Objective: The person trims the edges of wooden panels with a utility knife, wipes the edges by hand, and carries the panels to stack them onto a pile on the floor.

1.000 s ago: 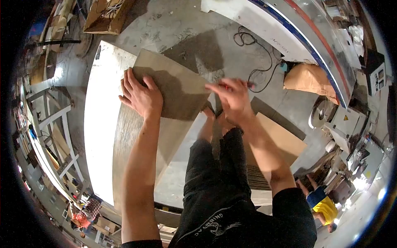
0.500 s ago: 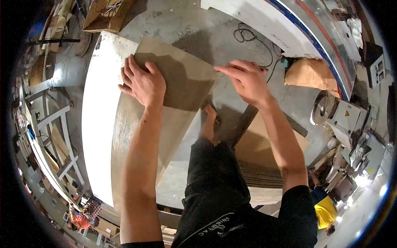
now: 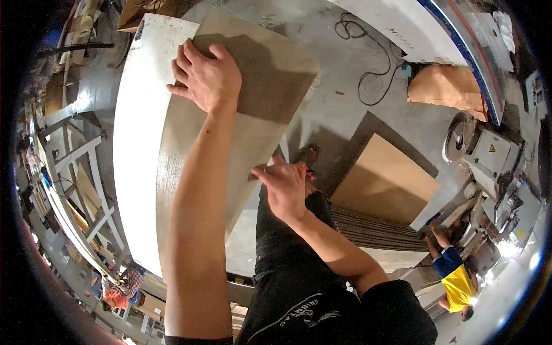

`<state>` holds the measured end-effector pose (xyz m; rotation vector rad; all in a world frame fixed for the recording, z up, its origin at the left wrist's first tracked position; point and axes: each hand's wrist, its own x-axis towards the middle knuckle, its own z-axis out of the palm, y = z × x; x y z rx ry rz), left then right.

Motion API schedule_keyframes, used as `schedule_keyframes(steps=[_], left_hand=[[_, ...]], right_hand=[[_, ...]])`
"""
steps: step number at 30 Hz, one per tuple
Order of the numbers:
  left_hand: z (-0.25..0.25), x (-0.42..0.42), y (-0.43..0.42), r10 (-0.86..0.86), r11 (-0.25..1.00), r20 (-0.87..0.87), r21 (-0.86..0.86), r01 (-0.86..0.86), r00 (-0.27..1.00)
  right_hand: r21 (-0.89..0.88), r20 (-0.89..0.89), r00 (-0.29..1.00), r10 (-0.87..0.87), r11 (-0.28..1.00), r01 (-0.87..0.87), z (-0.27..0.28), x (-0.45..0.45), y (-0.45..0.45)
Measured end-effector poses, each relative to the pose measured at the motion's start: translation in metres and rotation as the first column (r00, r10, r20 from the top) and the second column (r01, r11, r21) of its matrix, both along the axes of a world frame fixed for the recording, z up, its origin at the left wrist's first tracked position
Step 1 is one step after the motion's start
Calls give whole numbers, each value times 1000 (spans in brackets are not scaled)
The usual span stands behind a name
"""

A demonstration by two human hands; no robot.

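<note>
A thin, light brown sheet [image 3: 253, 135] lies over a white-topped table [image 3: 138, 109], its right edge running past the table's side. My left hand [image 3: 207, 75] presses on the sheet near its left edge, fingers spread and thumb apart. Close to the sheet's right edge is my right hand [image 3: 284, 187], fingers closed. A small red bit shows beside its knuckles; whatever it grips is mostly hidden. Shadow darkens the sheet's far end.
Right of my legs stands a stack of brown boards [image 3: 379, 178]. A black cable [image 3: 374, 72] curls on the floor near a brown paper bundle [image 3: 448, 89]. A white machine box [image 3: 486, 152] sits farther right. A person in a yellow shirt [image 3: 460, 287] is behind at right.
My right hand has come from beyond the sheet's far right corner back toward my body, along the right edge. My left hand stays on the sheet. The view has shifted slightly.
</note>
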<state>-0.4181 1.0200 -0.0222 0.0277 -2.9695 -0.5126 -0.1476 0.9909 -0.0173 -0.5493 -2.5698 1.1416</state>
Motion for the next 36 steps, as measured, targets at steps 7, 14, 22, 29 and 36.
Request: schedule_keyframes(steps=[7,14,22,29,36], left_hand=[[-7,-2,-3,-23,999,-39,22,23,999],[-9,1,-6,-34,999,-111,25,37,993],[-20,-4,-14,-75,988,-111,123,88,991],[-1,20,-150,-730,657,-88,180,732,678],[22,199,-503,-612,786,152,7,619,776]], right_hand=[[-17,-31,963,-268,963,267,9,-50,92],[208,-90,985,-149,964,165,-20,-52,73],[9,117,990,-83,997,82,14,55,-142],[-50,-81,997,18,998,-22,-4,59,-119],[-34,-109,970,-216,976,214,-9,22,-65]])
